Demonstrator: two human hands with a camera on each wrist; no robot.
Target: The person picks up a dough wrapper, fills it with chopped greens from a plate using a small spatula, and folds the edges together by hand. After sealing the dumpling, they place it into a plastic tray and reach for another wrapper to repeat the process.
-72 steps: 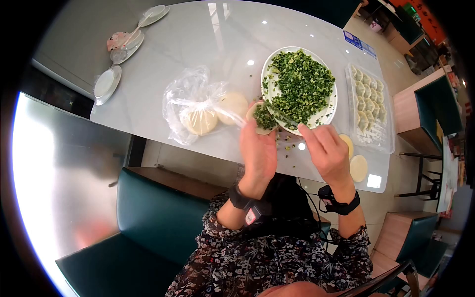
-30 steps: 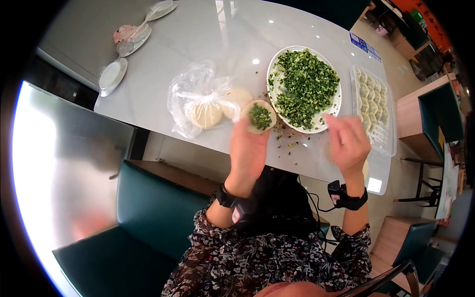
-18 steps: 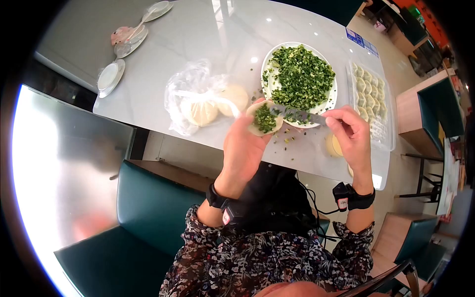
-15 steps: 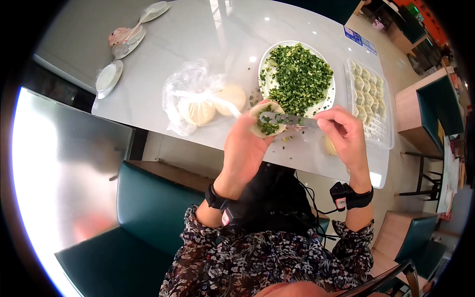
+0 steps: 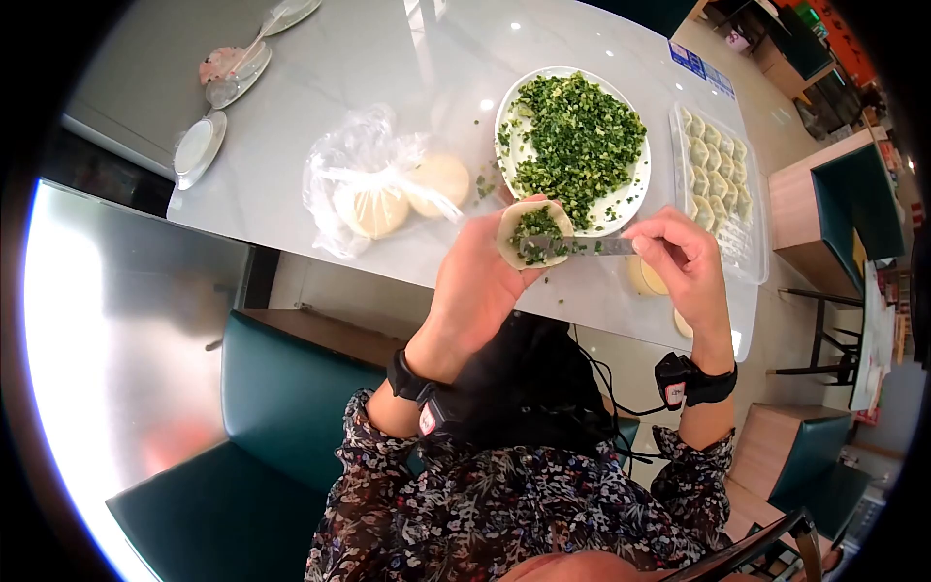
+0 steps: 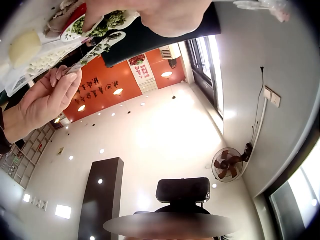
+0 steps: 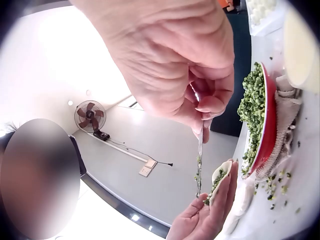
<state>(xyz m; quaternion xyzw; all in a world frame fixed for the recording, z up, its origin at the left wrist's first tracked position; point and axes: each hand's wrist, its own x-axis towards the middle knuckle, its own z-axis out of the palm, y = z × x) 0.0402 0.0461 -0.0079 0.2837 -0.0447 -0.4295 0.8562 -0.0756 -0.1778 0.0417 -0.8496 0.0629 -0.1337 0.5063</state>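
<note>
My left hand (image 5: 473,283) holds a round dumpling wrapper (image 5: 508,244) cupped between thumb and fingers, palm up. Chopped green filling (image 5: 534,227) lies in its middle. With thumb and fingertips, my right hand (image 5: 689,274) pinches a flat metal spreader (image 5: 609,246); its tip lies over the filling. In the left wrist view, bits of green cling to the spreader (image 6: 100,49). The right wrist view shows the wrapper (image 7: 227,166) bent upward along the fingers, with the blade seen edge-on. Just beyond the hands stands a white oval plate (image 5: 640,191) heaped with chopped greens (image 5: 582,145).
A clear plastic tray (image 5: 759,254) of folded dumplings (image 5: 713,165) stands at the right. Left of the plate are a tied plastic bag (image 5: 364,199) and a stack of wrappers (image 5: 441,184). Loose wrappers (image 5: 648,277) lie beneath the right hand. A folded cloth (image 7: 287,117) sits under the plate.
The right hand has gone from the plate's near edge, out to the right, then back left, bringing the spreader over the wrapper. The left hand keeps holding the wrapper, now slightly farther right.
</note>
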